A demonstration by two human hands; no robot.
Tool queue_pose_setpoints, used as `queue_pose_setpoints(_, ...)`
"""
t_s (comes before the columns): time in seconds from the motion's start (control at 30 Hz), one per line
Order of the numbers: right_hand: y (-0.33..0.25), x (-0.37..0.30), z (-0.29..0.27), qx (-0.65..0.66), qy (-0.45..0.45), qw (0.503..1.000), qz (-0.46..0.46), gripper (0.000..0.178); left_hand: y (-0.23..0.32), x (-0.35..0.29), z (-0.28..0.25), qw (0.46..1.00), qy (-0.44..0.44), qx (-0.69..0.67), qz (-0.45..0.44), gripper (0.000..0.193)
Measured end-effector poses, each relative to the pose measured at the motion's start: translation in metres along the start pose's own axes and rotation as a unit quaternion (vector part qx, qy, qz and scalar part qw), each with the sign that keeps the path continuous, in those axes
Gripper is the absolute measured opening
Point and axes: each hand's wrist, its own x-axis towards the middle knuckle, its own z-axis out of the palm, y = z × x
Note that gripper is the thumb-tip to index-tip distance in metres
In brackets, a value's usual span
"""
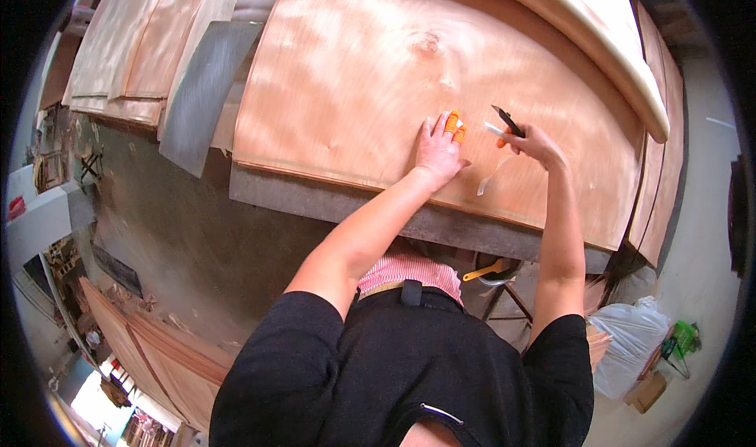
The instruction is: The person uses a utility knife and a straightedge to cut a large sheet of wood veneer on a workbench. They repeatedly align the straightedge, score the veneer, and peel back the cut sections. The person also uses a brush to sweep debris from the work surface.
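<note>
A large sheet of pale reddish wood veneer or plywood [354, 92] spreads out in front of me. My left hand [439, 152] lies flat on it with fingers stretched out; orange coverings wrap two of its fingertips. To its right, my right hand [537, 145] is closed round a knife [508, 122] with a black body, its tip pointing up and left. A whitish strip [494, 129] shows beside the knife at the fingers, and whether it is pinched there I cannot tell. Another thin whitish strip [485, 184] rests on the sheet between my hands.
A thick rolled sheet [598, 53] lies along the far right. At the left are a grey panel [209, 92] and more wood sheets [142, 45]. Below the table edge sits a pot with a yellow-handled tool [478, 274]. A white plastic bag [630, 341] lies on the floor at right.
</note>
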Motion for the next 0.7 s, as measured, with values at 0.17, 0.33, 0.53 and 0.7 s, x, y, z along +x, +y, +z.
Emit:
queue_pose_setpoints(0.17,-0.046,0.003,0.083,0.162,-0.177,0.967,-0.083,0.020,-0.027,-0.087,-0.005,0.983,0.001,-0.174,0.056,0.060)
queue_pose_setpoints(0.33,-0.091,0.035,0.183,0.109,-0.169,0.976,-0.083,0.019,-0.050,-0.188,-0.007,0.964,0.109,-0.222,0.097,0.031)
queue_pose_setpoints(0.53,-0.091,0.052,0.203,0.047,-0.125,0.988,-0.073,0.024,-0.072,-0.167,-0.015,0.981,0.128,-0.110,-0.092,0.074)
queue_pose_setpoints(0.7,-0.083,0.033,0.179,-0.012,-0.097,0.991,-0.088,0.023,-0.068,-0.160,-0.010,0.990,0.035,-0.017,-0.136,0.093)
